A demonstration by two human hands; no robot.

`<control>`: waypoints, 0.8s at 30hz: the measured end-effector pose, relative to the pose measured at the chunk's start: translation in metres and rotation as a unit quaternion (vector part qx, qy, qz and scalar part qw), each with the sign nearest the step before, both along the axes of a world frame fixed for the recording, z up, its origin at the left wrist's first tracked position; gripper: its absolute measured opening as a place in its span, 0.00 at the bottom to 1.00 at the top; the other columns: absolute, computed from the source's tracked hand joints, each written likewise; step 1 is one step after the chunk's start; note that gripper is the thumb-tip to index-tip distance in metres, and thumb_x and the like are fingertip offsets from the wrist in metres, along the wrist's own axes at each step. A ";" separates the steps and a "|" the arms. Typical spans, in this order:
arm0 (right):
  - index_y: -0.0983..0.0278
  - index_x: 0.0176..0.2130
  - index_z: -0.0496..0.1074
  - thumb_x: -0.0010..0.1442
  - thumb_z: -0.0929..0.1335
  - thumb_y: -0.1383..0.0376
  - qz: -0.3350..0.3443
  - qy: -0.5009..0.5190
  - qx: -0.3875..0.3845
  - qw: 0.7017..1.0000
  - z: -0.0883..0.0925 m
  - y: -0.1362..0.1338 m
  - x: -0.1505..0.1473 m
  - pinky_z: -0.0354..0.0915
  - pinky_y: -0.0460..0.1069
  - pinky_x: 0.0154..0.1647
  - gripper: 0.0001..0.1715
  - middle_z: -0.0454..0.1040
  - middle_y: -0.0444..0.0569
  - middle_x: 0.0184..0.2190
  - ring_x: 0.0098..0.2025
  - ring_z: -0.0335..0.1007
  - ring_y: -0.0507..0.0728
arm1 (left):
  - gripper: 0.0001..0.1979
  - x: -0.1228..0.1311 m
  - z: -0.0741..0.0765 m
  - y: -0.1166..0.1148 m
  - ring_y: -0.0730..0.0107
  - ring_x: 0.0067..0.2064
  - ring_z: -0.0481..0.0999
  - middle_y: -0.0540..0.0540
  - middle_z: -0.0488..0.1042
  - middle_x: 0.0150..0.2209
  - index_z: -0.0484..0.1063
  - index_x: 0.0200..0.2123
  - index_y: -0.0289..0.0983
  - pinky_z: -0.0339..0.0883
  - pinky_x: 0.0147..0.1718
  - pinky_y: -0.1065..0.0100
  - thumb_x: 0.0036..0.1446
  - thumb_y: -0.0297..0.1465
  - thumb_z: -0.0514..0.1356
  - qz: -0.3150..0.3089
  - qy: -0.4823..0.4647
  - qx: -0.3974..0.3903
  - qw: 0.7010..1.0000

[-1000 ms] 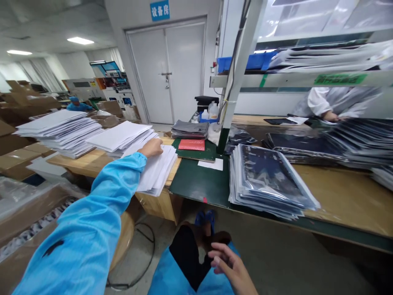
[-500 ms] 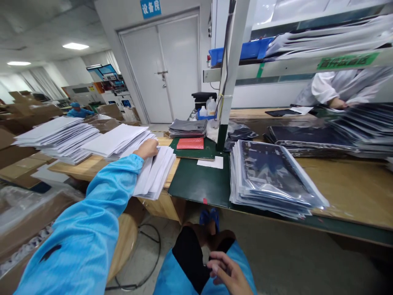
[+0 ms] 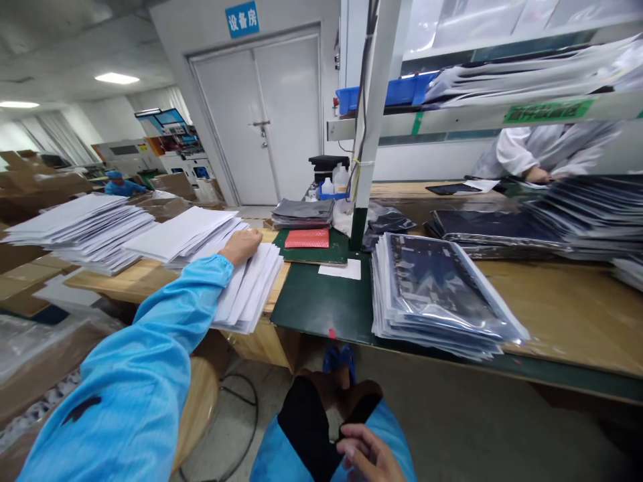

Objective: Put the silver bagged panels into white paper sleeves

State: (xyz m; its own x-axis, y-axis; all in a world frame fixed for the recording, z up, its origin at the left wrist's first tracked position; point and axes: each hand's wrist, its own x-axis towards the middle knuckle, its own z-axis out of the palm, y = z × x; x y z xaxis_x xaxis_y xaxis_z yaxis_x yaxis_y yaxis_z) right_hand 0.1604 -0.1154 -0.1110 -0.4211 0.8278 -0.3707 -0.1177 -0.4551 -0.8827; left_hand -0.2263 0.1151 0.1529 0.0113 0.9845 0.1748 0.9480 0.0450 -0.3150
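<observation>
My left hand [image 3: 241,246] lies over the far end of a loose stack of white paper sheets [image 3: 248,293], at the edge of a wooden table, its fingers curled onto the pile. Behind it are two more white stacks [image 3: 181,234] [image 3: 83,234]. My right hand [image 3: 369,455] hangs low over my blue-coated lap at the bottom of the view, fingers loosely apart, holding nothing. A tall pile of silvery anti-static bags [image 3: 442,294] sits on the bench to the right, well away from both hands.
A green mat [image 3: 314,301] holds a red pad [image 3: 306,238] and a white slip. A co-worker's hand [image 3: 537,175] works beyond further bagged stacks at the right. A white steel post [image 3: 364,134] rises from the bench. Cardboard boxes stand at the left.
My left hand stays on the same stack. My right hand has sunk lower in view, and the whole scene has shifted slightly as my head turned.
</observation>
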 end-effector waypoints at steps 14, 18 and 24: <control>0.63 0.34 0.76 0.54 0.73 0.53 -0.353 -0.203 0.320 0.856 0.188 0.065 0.142 0.65 0.47 0.23 0.15 0.72 0.44 0.22 0.22 0.66 0.53 | 0.15 0.162 0.006 -0.099 0.64 0.37 0.78 0.45 0.81 0.37 0.80 0.40 0.40 0.68 0.39 0.68 0.62 0.38 0.55 -0.351 -0.327 -0.062 0.875; 0.65 0.34 0.77 0.51 0.73 0.53 -0.333 -0.253 0.339 0.843 0.225 0.103 0.178 0.63 0.46 0.21 0.17 0.70 0.43 0.20 0.20 0.64 0.52 | 0.15 0.220 -0.022 -0.114 0.64 0.39 0.78 0.43 0.80 0.41 0.78 0.46 0.39 0.71 0.40 0.67 0.62 0.36 0.55 -0.344 -0.482 -0.066 0.803; 0.66 0.27 0.76 0.44 0.76 0.53 -0.196 -0.289 0.255 0.902 0.235 0.146 0.191 0.63 0.44 0.17 0.19 0.72 0.46 0.22 0.23 0.65 0.52 | 0.16 0.270 -0.066 -0.078 0.72 0.24 0.75 0.45 0.77 0.34 0.72 0.49 0.33 0.70 0.22 0.71 0.59 0.32 0.58 -0.160 -0.739 -0.098 0.647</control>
State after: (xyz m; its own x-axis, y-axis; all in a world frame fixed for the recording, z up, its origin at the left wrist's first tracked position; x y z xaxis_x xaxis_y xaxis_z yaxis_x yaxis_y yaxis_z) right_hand 0.3510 0.0302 0.1242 0.0835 0.9958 0.0365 0.3655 0.0035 -0.9308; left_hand 0.0437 0.0374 0.0873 0.1842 0.9778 0.0997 0.1717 -0.1319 0.9763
